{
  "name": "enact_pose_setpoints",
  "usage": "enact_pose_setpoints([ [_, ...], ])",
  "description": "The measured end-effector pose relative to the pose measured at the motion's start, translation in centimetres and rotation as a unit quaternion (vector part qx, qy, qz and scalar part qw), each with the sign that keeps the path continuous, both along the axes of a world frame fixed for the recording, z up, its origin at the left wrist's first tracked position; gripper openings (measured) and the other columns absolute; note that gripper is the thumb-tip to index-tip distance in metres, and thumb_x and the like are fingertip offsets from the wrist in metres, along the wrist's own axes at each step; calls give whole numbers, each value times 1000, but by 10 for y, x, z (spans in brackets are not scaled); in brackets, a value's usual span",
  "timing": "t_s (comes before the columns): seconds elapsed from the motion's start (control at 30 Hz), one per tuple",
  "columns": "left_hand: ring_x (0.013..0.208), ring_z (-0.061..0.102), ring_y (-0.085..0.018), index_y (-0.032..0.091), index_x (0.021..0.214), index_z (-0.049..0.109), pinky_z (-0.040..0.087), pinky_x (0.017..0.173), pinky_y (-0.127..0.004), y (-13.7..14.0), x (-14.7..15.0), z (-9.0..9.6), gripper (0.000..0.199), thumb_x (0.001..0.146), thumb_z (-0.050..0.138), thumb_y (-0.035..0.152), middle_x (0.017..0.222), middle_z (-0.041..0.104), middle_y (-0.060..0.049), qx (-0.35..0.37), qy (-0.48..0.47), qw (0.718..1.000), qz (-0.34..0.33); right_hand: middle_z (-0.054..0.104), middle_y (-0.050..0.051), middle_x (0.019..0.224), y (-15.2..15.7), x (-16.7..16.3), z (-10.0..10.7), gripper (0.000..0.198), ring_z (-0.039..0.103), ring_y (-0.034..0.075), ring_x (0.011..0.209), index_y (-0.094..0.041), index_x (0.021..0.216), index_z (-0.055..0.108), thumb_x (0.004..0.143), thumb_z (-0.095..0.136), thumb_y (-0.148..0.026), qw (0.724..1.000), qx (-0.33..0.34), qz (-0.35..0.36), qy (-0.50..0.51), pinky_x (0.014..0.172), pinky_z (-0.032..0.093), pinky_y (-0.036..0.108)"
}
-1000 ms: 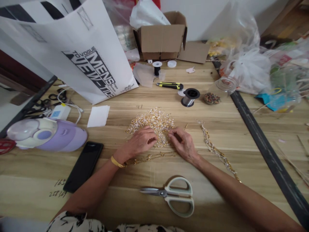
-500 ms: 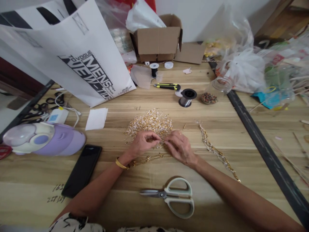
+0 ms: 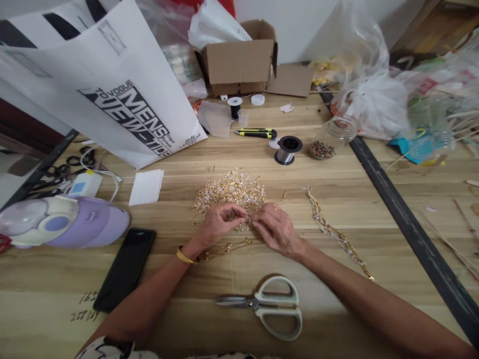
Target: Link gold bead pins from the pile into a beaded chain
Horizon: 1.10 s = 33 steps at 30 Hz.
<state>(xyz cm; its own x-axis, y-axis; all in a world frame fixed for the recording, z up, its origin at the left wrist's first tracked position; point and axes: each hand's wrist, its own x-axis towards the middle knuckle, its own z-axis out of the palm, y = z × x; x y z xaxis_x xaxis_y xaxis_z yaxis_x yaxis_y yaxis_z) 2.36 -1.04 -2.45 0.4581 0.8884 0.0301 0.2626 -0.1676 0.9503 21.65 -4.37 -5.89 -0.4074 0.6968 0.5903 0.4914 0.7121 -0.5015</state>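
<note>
My left hand [image 3: 221, 223] and my right hand [image 3: 277, 228] meet at the near edge of a pile of small gold and clear bead pieces [image 3: 232, 190]. Thumb and forefinger are pinched together on each hand, the fingertips almost touching. Whatever lies between them is too small to make out. Under and between my wrists a gold chain [image 3: 228, 249] stretches across the wood. Closer to me lie scissors with pale handles [image 3: 262, 303], blades pointing left. A bundle of gold and silver chains [image 3: 335, 232] runs slantwise to the right of my right hand.
Left are a phone [image 3: 125, 269], a purple bottle [image 3: 93, 223], folded white paper [image 3: 145, 187] and a large white bag [image 3: 123, 89]. Behind the pile are a utility knife [image 3: 256, 133], a wire spool [image 3: 287, 150], a jar of beads [image 3: 333, 137] and a cardboard box [image 3: 239, 62]. A dark strip [image 3: 404, 214] crosses the right side.
The view has shifted slightly, so most things sit a little further left. My two hands stay pinched together at the pile, with only slight finger movement.
</note>
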Motion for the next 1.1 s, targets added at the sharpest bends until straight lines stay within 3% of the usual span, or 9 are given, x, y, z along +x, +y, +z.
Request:
enact_pose_setpoints([
  [0.4,76,65,-15,14,77,69,53,75,-28,0,-1,-1,9,76,69,22,80,72,-6,25,13,1000,3,58,5,77,1,0,3,8,50,19,75,-19,91,54,89,48,-15,1000,-16,4,-5,74,45,35],
  [0.8,75,65,-16,14,79,72,52,72,-28,2,-5,-10,12,75,71,25,80,73,-6,-55,-33,998,-5,59,5,79,0,0,2,8,52,19,77,-19,91,55,89,49,-15,1000,-20,3,1,75,45,35],
  [1.1,74,63,-15,14,75,72,50,70,-26,4,-6,-11,9,72,73,22,77,70,-5,-53,-65,996,-12,58,5,77,0,0,3,8,52,19,75,-20,91,55,89,49,-15,1000,-20,3,5,74,45,35],
])
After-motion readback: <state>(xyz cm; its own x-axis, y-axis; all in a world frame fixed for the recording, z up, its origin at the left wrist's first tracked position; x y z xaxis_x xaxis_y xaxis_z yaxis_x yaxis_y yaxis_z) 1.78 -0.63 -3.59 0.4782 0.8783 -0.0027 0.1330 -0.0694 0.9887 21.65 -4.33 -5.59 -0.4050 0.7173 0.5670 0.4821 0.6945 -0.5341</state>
